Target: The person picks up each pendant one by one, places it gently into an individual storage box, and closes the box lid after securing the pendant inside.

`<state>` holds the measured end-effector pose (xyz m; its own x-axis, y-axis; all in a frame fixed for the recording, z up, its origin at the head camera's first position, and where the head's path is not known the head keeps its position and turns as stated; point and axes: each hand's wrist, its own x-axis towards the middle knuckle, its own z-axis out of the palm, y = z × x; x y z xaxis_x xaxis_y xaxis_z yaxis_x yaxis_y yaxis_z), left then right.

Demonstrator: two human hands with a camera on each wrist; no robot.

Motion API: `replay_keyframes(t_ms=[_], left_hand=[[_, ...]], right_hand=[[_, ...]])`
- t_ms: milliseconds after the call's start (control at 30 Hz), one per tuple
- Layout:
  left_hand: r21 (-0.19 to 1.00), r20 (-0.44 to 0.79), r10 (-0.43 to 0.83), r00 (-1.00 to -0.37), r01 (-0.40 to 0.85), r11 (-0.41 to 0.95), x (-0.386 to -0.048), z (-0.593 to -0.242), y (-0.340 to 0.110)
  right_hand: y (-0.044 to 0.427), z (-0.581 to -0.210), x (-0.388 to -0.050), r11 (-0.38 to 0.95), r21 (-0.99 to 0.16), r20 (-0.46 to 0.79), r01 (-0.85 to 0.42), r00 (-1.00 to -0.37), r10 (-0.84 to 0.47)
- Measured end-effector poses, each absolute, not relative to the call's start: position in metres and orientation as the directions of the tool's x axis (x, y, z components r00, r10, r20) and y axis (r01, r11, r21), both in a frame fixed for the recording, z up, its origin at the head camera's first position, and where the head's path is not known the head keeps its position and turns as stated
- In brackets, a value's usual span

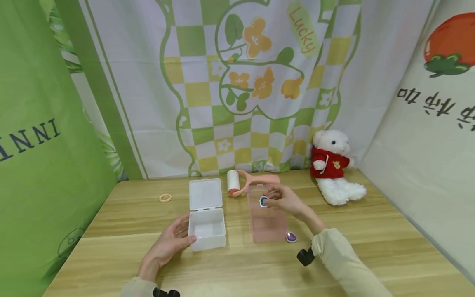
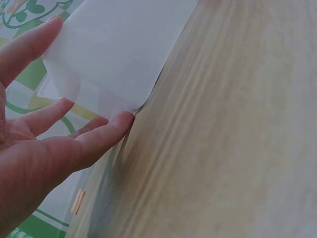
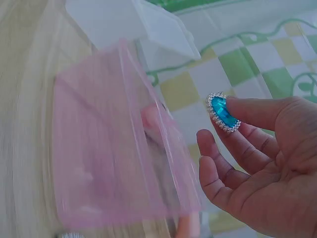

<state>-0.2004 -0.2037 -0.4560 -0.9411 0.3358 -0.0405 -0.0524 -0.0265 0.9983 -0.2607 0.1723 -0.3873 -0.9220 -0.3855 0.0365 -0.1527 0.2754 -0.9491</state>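
In the head view, my left hand holds the corner of a white translucent plastic box, thumb on its front wall and fingers at its left side. The box's lid stands open toward the back. My right hand pinches a blue gem with a beaded silver rim between thumb and forefinger, its other fingers loosely bent. That hand hovers over a pink translucent plastic box, whose lid is also open. A purple heart-shaped gem lies by the pink box's front right corner.
Behind the boxes lies a lint roller with a pink handle. Yellowish rings are on the table's left. A white plush bear in a red top sits at the back right, and patterned curtains border the table.
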Motion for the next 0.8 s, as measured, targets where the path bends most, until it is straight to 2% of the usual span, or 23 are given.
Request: replay_keyframes(t_ms=[167, 567, 800], left_hand=[[0.999, -0.037, 0.343, -0.939, -0.048, -0.023, -0.200, -0.459, -0.205], [0.998, -0.048, 0.340, -0.939, -0.058, -0.020, -0.199, -0.456, -0.204], [0.999, -0.043, 0.338, -0.940, -0.048, -0.004, -0.198, -0.456, -0.205]], right_hand=[[0.143, -0.389, -0.263, 0.288, -0.936, 0.056, -0.203, -0.893, -0.446], [0.095, -0.387, -0.261, 0.307, -0.927, 0.033, -0.217, -0.860, -0.509], [0.071, -0.386, -0.260, 0.259, -0.952, -0.003, -0.164, -0.840, -0.543]])
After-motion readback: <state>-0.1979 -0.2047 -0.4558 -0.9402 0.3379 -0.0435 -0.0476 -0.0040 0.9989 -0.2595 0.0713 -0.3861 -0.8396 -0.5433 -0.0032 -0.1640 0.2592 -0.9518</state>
